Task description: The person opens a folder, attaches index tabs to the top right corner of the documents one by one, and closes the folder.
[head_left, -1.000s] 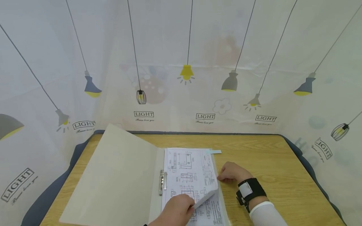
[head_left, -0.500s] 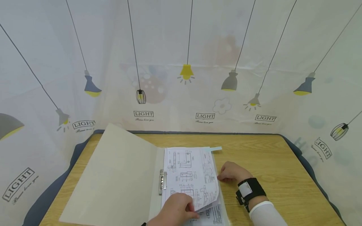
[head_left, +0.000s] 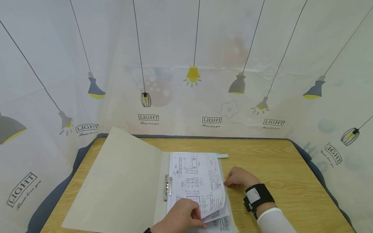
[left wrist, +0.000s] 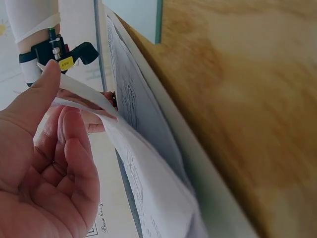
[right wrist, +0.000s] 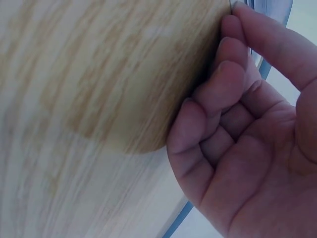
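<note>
A beige file folder point(head_left: 116, 184) lies open on the table, its cover spread to the left. Sheets printed with technical drawings point(head_left: 190, 181) sit in it, beside a metal lever clip point(head_left: 167, 187) along the spine. At the lower part of the stack, my left hand point(head_left: 180, 215) pinches the raised sheets between thumb and index finger. The left wrist view shows those curved sheets point(left wrist: 131, 146) standing off the pages below. My right hand point(head_left: 240, 177) is at the folder's right edge. Its thumb and index finger point(right wrist: 230, 25) pinch that edge, the other fingers curled against the tabletop.
A pale blue tab point(head_left: 222, 156) sticks out past the stack's upper right corner. The wood-grain table point(head_left: 276, 161) extends right of the folder. Behind it hangs a pale curtain point(head_left: 175, 42) printed with lamps. A black strap point(head_left: 259, 196) wraps the right wrist.
The lifted sheets' corner, folded over a second ago, has uncurled, and another sheet's edge shows beneath it. My left hand has shifted only slightly. The right hand stays in place.
</note>
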`<state>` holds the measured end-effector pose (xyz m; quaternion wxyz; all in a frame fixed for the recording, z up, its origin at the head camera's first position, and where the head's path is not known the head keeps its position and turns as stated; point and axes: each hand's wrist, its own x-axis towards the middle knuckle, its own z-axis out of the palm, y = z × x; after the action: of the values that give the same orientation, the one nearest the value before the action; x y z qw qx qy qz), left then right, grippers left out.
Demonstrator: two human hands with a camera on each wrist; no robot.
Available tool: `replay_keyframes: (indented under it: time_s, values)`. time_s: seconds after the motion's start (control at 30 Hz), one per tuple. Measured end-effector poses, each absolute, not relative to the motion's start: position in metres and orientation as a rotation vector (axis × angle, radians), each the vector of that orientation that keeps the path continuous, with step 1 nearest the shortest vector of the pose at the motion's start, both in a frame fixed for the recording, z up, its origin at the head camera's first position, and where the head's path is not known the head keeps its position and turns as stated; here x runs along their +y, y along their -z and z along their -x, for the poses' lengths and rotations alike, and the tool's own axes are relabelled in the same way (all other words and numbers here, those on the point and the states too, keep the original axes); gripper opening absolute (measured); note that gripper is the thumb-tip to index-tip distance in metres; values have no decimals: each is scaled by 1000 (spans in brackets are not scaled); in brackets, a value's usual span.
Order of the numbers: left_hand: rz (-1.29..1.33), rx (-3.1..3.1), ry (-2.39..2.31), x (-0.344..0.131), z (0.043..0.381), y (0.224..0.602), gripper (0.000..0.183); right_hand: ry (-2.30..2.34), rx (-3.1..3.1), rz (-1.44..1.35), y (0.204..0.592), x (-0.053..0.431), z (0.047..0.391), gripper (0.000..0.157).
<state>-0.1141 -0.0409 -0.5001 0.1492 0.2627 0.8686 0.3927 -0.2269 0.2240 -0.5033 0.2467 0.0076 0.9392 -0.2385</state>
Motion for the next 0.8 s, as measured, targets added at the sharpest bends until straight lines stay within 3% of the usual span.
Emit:
replay_keyframes:
  time_s: [0.8]
  values:
    - [-584,2419,-1009,-26,110,513,31,692,2564,-53,504,224,227,20]
